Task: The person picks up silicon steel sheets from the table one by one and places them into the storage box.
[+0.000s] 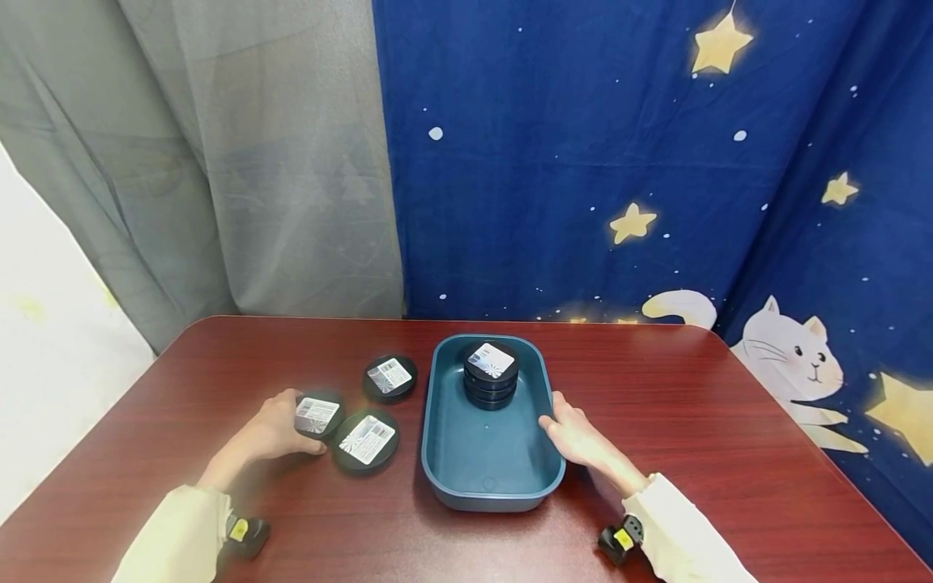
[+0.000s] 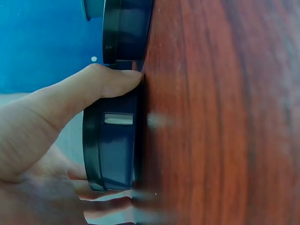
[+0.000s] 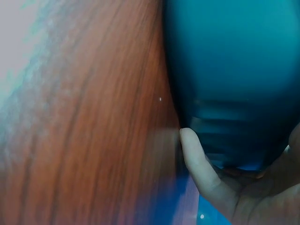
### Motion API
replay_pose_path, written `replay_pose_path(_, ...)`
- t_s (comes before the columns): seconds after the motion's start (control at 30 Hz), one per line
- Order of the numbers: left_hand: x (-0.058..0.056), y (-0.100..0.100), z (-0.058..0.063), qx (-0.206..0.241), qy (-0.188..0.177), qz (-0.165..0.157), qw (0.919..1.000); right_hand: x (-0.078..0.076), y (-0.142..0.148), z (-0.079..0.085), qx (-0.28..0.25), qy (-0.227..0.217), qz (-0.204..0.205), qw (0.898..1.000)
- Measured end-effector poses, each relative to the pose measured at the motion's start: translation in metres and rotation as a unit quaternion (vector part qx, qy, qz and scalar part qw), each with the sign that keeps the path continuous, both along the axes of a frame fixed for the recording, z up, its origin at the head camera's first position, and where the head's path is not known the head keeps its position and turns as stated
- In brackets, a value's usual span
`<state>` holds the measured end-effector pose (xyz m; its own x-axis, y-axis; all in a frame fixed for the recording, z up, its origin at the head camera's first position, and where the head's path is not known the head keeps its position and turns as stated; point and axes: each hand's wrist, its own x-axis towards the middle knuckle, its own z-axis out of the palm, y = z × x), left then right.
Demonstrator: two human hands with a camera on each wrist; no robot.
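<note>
My left hand grips a flat round black container with a white label on top. Its thumb lies against the near side in the left wrist view, with fingers round the far side; the container sits at or just above the tabletop. Close beside it is a second such container, and a third lies a little farther back. On the right side of a blue-grey rectangular bin, my right hand holds the rim. A stack of the same black containers stands inside, towards the bin's far end.
The reddish-brown wooden table has a rounded far edge. Behind it hang a grey curtain and a blue curtain with stars and a white cat. A small black device is strapped at each wrist.
</note>
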<state>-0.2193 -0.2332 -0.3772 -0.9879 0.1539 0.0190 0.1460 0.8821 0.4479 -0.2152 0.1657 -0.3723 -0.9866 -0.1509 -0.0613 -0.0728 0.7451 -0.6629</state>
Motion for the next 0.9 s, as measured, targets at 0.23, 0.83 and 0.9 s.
replay_pose_path(0.23, 0.0013, -0.0056, -0.0024, 0.023, 0.027, 0.018, 0.9992, 0.0, -0.0004, 0.0003, -0.001, -0.006, 0.001, 1.0)
replay_pose_path(0.83, 0.0031, -0.0045, 0.0004, 0.118, 0.079, 0.072, 0.9873, 0.0006, -0.0002, 0.0005, 0.0, -0.005, 0.0, 1.0)
replay_pose_path(0.9, 0.0039, -0.0037, 0.0019, 0.129, 0.087, 0.074, 0.9851, 0.0007, -0.0002, 0.0006, 0.0, -0.005, 0.0, 1.0)
